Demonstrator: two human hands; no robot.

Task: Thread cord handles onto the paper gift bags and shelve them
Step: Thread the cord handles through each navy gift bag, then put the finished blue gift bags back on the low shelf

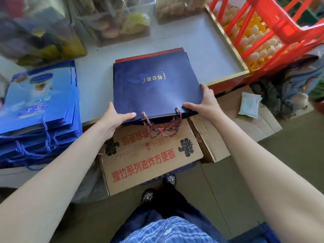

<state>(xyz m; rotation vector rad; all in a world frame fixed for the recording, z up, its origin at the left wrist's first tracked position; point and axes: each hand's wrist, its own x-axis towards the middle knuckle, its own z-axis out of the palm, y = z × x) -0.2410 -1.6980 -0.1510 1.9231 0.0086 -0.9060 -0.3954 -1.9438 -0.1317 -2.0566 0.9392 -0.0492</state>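
Since the navy bag (154, 85) lies folded flat on top of a small stack of like bags on the white shelf (201, 50), it should handle as a light, stiff sheet: easy to slide, quick to crease if bent, and smooth enough to slip from a loose hold. Its near edge overhangs the shelf, and the multicoloured cord (163, 127) hangs from that edge in loops, already threaded through both holes. The left hand (114, 118) grips the bag's near left corner, thumb on top and fingers hidden beneath. The right hand (203, 104) holds the near right corner, thumb flat along the top near the edge, fingers curled around the side. The corners look the best places to hold, keeping the sheet flat; the soft cord would only swing. Left of the bag, a pile of blue bags (38, 109) with blue handles rests on the same shelf. Below the bag's near edge sits a cardboard box (149, 160).
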